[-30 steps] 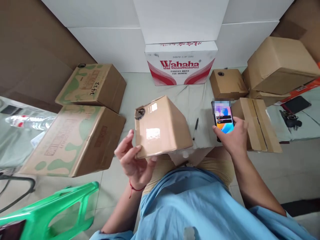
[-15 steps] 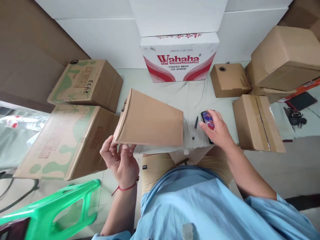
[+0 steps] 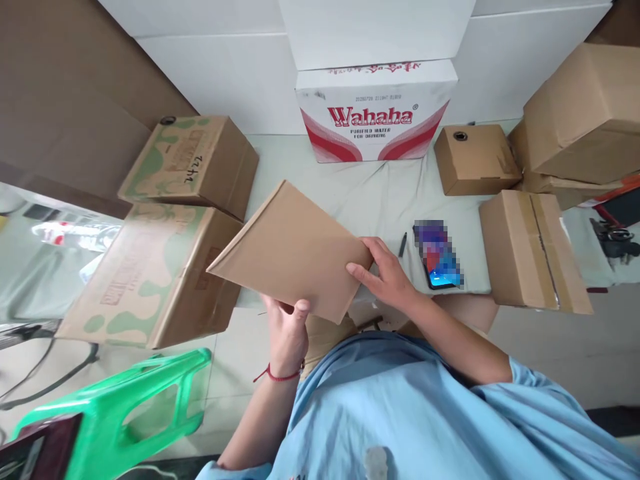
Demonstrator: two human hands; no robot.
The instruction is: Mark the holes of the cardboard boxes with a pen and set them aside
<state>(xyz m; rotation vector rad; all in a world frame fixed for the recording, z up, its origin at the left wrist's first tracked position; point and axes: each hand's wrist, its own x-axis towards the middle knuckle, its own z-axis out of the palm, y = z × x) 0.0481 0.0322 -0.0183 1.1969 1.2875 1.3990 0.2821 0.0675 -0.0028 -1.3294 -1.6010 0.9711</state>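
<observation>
Box (image 3: 300,250) held near pen (image 3: 403,245) and phone (image 3: 438,260)

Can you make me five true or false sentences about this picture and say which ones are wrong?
1. The pen and the phone lie on the cloth. True.
2. The right hand is holding the phone. False: it is on the tilted box.
3. The left hand is at the tilted box too. True.
4. The stool is red. False: it is green.
5. The red bracelet is on the right wrist. False: it is on the left wrist.
</observation>
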